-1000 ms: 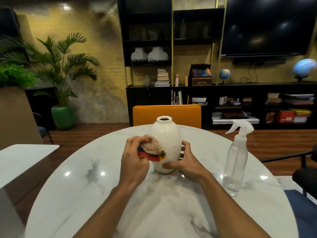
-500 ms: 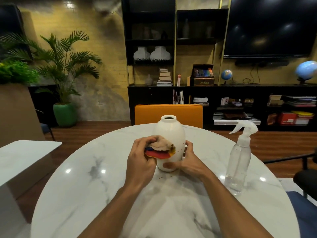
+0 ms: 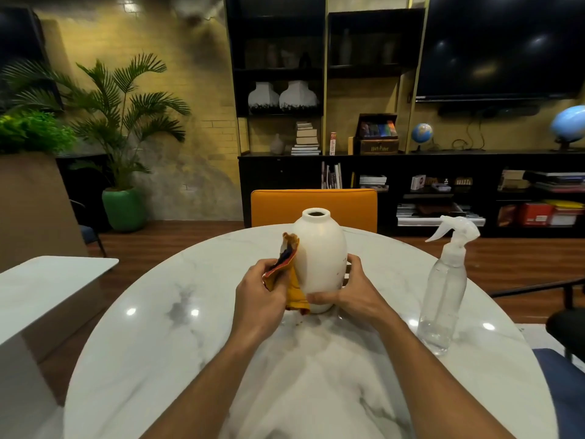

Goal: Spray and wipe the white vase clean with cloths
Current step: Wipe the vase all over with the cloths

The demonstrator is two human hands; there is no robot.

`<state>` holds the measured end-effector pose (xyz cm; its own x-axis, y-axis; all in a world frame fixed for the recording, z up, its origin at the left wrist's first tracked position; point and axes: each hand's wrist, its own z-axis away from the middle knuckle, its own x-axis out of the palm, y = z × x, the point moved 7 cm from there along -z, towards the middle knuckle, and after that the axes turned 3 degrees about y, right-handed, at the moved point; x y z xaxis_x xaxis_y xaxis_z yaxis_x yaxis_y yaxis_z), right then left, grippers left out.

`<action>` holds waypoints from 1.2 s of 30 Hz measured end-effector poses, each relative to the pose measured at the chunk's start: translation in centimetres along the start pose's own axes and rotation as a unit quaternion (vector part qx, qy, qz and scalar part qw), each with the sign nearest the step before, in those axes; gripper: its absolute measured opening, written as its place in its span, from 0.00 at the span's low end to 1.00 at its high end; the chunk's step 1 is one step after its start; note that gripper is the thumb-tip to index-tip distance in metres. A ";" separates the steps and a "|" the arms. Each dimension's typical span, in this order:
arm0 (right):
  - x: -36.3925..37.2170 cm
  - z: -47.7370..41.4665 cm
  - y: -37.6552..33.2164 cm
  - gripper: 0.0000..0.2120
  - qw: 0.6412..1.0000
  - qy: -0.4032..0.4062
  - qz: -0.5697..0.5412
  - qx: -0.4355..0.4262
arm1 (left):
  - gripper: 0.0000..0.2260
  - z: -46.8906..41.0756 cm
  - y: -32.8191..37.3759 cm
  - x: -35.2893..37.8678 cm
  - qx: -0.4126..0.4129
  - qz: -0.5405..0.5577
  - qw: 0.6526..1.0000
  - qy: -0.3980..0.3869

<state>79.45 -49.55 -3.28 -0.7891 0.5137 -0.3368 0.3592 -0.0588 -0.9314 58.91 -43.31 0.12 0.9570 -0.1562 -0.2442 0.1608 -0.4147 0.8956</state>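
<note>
A white vase (image 3: 319, 258) stands upright on the round marble table (image 3: 158, 359), with a few small dark specks on its right side. My left hand (image 3: 261, 294) grips a crumpled orange and red cloth (image 3: 289, 270) against the vase's left side. One end of the cloth sticks up, the other hangs down by the base. My right hand (image 3: 354, 289) holds the vase low on its right side, thumb across the front near the base. A clear spray bottle (image 3: 446, 286) with a white trigger head stands to the right, apart from both hands.
An orange chair back (image 3: 313, 207) stands just behind the table. A second white tabletop (image 3: 47, 283) lies to the left, and dark chairs (image 3: 566, 321) sit at the right. Small brown specks dot the marble in front of the vase.
My left hand has slid the cloth from the vase's front round to its left side, and the cloth has partly unfolded. My right hand keeps its hold low on the vase.
</note>
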 end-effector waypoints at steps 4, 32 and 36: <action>-0.1 0.3 -0.3 0.57 1.000 -0.009 0.001 -0.002 | 0.07 -0.5 -1.1 0.0 -0.059 0.023 0.998 -0.005; -4.4 0.6 -13.7 0.16 0.950 0.180 0.168 -0.194 | 0.07 0.0 -2.3 0.6 -0.098 0.050 0.994 -0.007; -2.1 -1.5 -15.4 0.24 0.912 0.072 0.373 -0.155 | 0.03 -0.1 -2.8 0.7 -0.118 0.034 0.992 -0.007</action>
<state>76.26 -48.42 12.00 -0.2029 0.5384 -0.8179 0.9106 -0.2035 -0.3598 59.18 -42.14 -2.55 0.9644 -0.1897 -0.1844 0.1500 -0.1820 0.9718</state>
